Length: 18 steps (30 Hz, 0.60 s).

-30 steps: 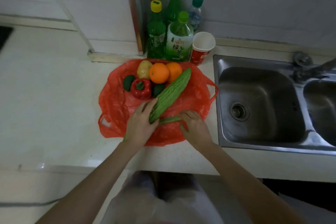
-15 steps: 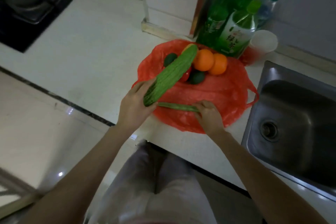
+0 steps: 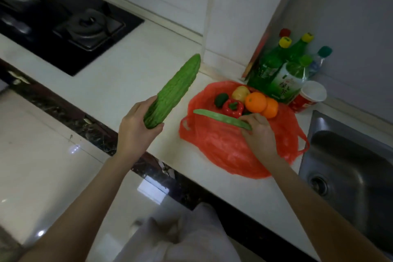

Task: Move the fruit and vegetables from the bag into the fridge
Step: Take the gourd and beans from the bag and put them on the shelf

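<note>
My left hand (image 3: 136,127) grips the lower end of a long bumpy green bitter gourd (image 3: 174,89), held up above the counter left of the bag. My right hand (image 3: 258,132) pinches one end of a flat green bean pod (image 3: 221,118) just over the red plastic bag (image 3: 229,147). On the flattened bag lie a red bell pepper (image 3: 233,108), two oranges (image 3: 255,102), a yellowish potato (image 3: 240,93) and a dark green fruit (image 3: 221,99). No fridge is in view.
Several green drink bottles (image 3: 282,74) and a red paper cup (image 3: 308,97) stand behind the bag against the wall. A steel sink (image 3: 348,172) lies to the right. A black gas hob (image 3: 63,25) is at the far left of the white counter (image 3: 119,83).
My left hand has lifted the bitter gourd off the bag and carried it left. My right hand has raised the bean pod. The view has swung left, showing the hob.
</note>
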Motion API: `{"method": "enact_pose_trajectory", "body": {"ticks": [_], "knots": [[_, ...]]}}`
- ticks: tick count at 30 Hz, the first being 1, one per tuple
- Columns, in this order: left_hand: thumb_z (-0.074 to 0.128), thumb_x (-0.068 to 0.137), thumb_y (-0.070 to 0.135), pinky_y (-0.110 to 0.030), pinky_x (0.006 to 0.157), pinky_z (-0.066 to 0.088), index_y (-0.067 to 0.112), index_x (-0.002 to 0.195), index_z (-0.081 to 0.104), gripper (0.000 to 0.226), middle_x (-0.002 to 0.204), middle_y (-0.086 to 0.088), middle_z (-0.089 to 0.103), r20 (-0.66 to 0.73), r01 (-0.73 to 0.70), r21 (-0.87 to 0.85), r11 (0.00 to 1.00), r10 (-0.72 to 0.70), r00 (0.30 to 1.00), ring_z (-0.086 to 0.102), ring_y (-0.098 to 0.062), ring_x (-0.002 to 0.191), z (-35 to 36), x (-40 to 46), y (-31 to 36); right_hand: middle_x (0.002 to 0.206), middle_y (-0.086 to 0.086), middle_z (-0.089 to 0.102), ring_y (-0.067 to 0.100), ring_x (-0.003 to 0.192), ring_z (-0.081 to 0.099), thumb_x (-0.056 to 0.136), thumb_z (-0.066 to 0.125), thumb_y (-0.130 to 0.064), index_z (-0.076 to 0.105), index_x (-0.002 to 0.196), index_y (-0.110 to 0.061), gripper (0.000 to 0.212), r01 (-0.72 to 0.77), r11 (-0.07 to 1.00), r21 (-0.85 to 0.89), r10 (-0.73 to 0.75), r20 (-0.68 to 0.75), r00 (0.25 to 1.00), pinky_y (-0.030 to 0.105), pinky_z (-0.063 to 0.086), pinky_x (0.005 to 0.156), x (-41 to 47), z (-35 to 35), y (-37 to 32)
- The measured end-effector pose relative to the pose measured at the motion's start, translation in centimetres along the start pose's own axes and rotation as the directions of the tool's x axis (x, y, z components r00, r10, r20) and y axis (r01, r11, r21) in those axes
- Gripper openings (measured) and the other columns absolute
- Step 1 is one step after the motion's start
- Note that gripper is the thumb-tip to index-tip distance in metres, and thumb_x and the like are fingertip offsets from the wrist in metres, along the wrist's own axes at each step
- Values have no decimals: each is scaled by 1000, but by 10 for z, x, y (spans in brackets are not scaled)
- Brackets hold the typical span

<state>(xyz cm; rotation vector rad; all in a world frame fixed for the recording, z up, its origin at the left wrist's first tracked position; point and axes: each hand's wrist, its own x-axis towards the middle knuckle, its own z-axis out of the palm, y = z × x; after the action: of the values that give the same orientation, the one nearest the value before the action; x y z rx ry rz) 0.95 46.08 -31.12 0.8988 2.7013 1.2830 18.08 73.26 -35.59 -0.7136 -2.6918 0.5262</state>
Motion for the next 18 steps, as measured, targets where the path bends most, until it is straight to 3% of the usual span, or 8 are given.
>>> {"method": "enact_pose_trajectory", "body": {"ticks": [6,11,15,18], "knots": [[78,69,10,-19,81,37,21,132,51,69,116,-1,60,-172,72,-22,997,-75,982,54,-11,98,-99,2,-41,99,5,61,27,94,56,76,70,-12,66,104,-14,28,124,992,34,-123,-42,992,37,48,80,40,12,-112],[79,67,11,-20,80,38,22,133,50,74,114,5,58,-315,145,-61,988,-157,936,53,-7,98,-188,-14,-98,98,1,60,23,96,54,78,69,-11,67,104,-16,26,219,971,93,-218,-20,976,30,44,74,67,49,-227],[77,70,12,-25,81,42,21,134,50,70,118,0,60,-425,204,-20,979,-193,884,57,-16,102,-259,-33,-146,100,-2,58,18,96,52,81,68,-16,66,106,-19,26,356,928,106,-360,17,933,25,38,68,83,76,-314],[77,70,12,-29,82,45,21,133,50,69,118,-1,61,-514,247,5,969,-209,832,58,-19,103,-311,-42,-175,99,-2,58,18,94,53,83,67,-17,66,106,-17,23,453,880,141,-461,26,887,28,42,68,102,90,-377]]}}
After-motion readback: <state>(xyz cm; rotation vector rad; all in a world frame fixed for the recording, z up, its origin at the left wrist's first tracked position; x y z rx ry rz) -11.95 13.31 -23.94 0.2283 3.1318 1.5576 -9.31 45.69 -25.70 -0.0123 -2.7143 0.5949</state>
